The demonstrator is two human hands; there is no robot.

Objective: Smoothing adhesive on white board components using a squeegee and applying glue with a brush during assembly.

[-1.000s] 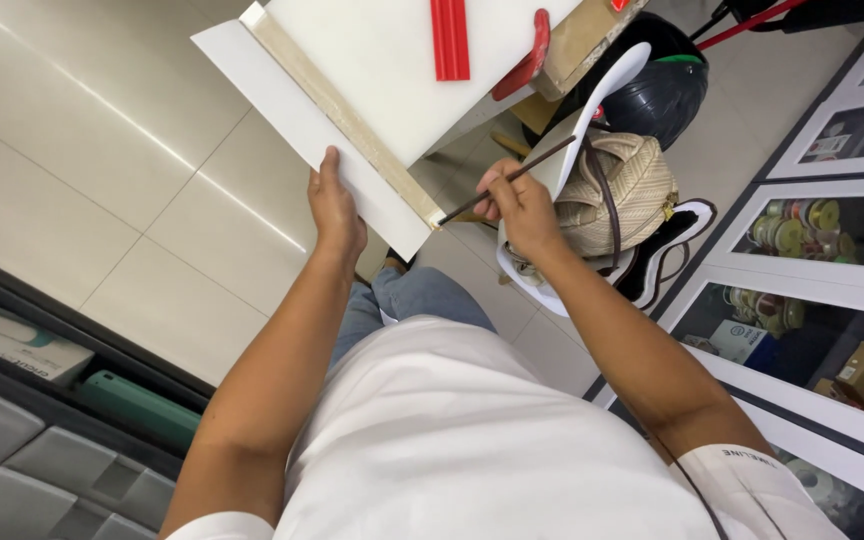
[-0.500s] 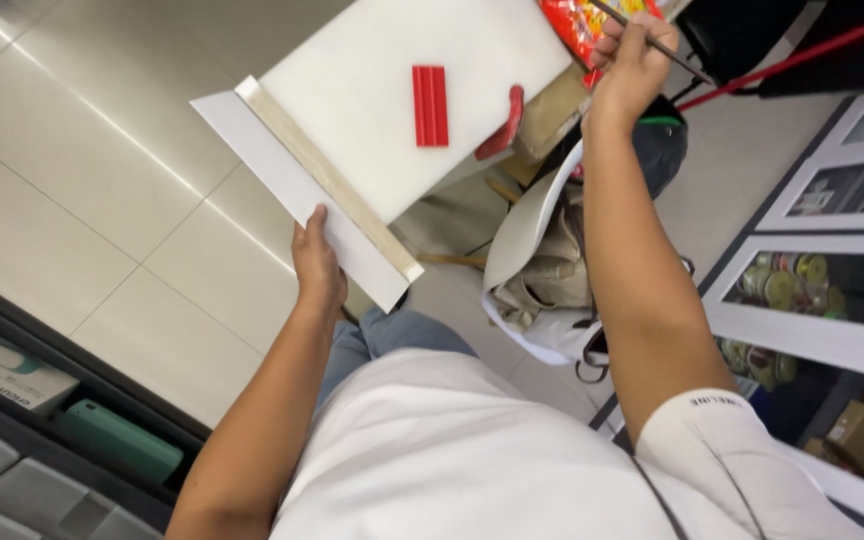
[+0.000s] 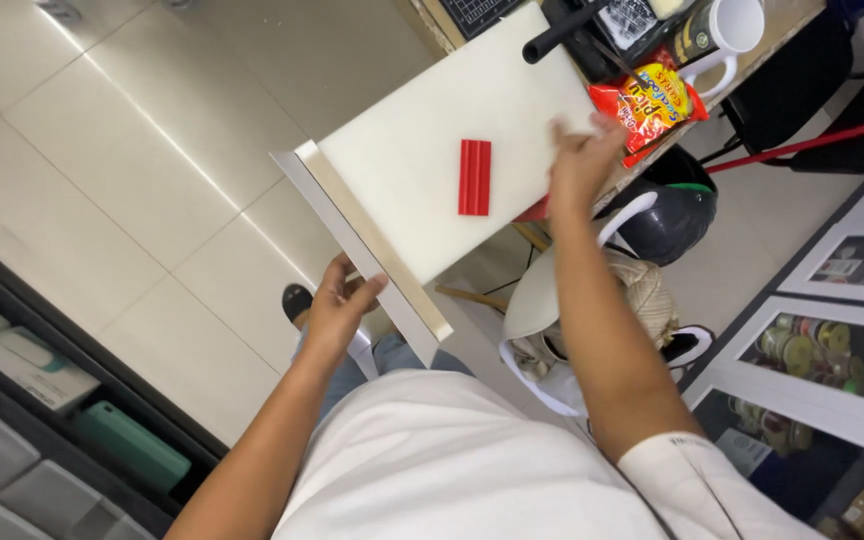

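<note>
The person sits holding a white board [image 3: 432,170] tilted across the lap. The left hand [image 3: 337,305] grips its near edge, fingers curled round the pale wooden strip [image 3: 377,245] that runs along that side. The right hand [image 3: 582,160] is stretched to the far right corner – fingers loosely spread over the board's edge, holding nothing that can be made out, just short of a red-and-yellow snack bag [image 3: 647,105] on the desk [image 3: 752,60]. The step in hand looks like steadying the board while reaching toward the desk. A red ribbed bar [image 3: 474,177] lies flat mid-board – well apart from the left fingers, nearer the right. Any next move calls for keeping the board level so it does not slide.
</note>
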